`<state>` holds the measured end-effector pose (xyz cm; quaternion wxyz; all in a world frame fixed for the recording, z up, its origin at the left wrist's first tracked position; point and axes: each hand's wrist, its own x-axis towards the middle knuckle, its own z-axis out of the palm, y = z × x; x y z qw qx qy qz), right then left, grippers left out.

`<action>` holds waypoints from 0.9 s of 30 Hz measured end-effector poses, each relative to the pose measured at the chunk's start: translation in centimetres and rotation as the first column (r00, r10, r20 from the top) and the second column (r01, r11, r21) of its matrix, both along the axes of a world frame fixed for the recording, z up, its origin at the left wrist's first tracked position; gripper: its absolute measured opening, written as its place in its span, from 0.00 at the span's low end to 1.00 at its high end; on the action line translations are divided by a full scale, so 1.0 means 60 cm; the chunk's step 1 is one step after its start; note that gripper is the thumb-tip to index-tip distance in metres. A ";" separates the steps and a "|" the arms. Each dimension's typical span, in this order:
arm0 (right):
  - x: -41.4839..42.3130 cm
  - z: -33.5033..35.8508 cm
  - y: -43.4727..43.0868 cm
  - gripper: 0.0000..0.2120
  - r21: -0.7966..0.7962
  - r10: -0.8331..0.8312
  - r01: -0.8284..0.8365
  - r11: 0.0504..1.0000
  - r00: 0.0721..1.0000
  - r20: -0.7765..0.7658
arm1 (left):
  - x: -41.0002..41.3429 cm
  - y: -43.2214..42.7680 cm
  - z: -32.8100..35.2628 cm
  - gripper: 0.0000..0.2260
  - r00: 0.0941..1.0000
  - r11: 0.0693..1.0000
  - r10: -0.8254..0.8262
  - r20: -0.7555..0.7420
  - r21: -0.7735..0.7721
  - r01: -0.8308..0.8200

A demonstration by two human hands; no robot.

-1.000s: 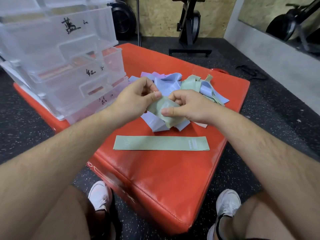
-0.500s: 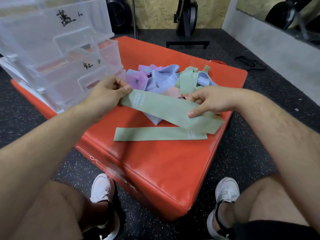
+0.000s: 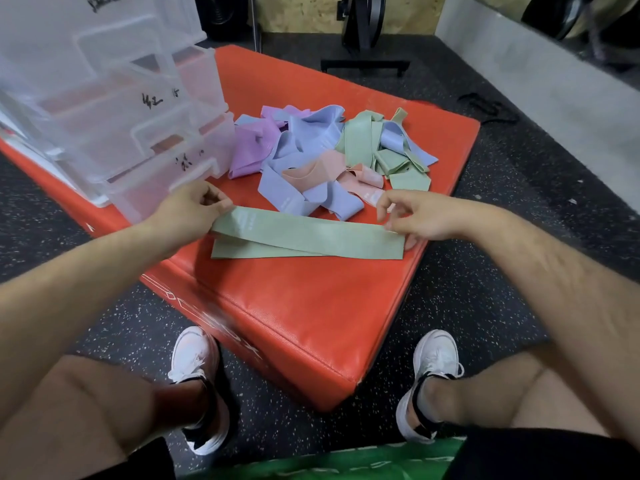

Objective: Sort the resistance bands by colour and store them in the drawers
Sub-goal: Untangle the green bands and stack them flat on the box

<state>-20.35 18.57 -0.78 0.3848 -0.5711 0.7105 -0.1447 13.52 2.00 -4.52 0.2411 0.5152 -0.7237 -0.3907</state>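
A flat green resistance band lies stretched across a second green band near the front of the red padded box. My left hand pinches the upper band's left end. Over at its right end, my right hand holds it between thumb and a lower finger, with the index finger raised. Behind them sits a loose pile of purple, blue, pink and green bands. A clear plastic drawer unit with handwritten labels stands at the left on the box, its drawers partly pulled out.
Dark speckled rubber floor surrounds the box. My knees and white shoes are below its front corner. An exercise machine base stands behind, and a grey ledge runs along the right.
I unfolded the crumpled green band, stretched it between both hands, and lowered it onto the green band lying on the box. Removing it uncovered pink bands in the pile.
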 end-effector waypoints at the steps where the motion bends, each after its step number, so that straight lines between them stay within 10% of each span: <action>1: 0.001 -0.001 0.002 0.05 -0.009 -0.009 0.009 1.000 1.000 -0.014 | 0.003 -0.002 -0.002 0.04 0.999 1.000 -0.003 0.035 -0.002 0.003; 5: -0.004 0.001 0.007 0.18 0.093 -0.004 0.007 0.996 1.000 -0.028 | 0.001 0.002 -0.002 0.05 0.997 1.000 -0.018 0.077 0.003 0.017; 9: -0.008 -0.001 0.007 0.09 -0.002 -0.038 0.038 0.999 0.995 -0.089 | 0.004 -0.001 0.007 0.06 0.995 1.000 0.001 0.097 0.023 -0.003; 15: -0.024 0.017 -0.004 0.13 -0.066 -0.321 0.342 0.937 0.921 0.221 | 0.011 0.006 0.008 0.09 0.992 0.997 0.012 0.124 0.070 -0.021; 27: -0.005 -0.034 0.001 0.13 -0.049 -0.237 0.236 0.970 0.972 -0.005 | 0.006 0.028 -0.005 0.05 0.930 0.988 0.007 0.368 -0.147 0.051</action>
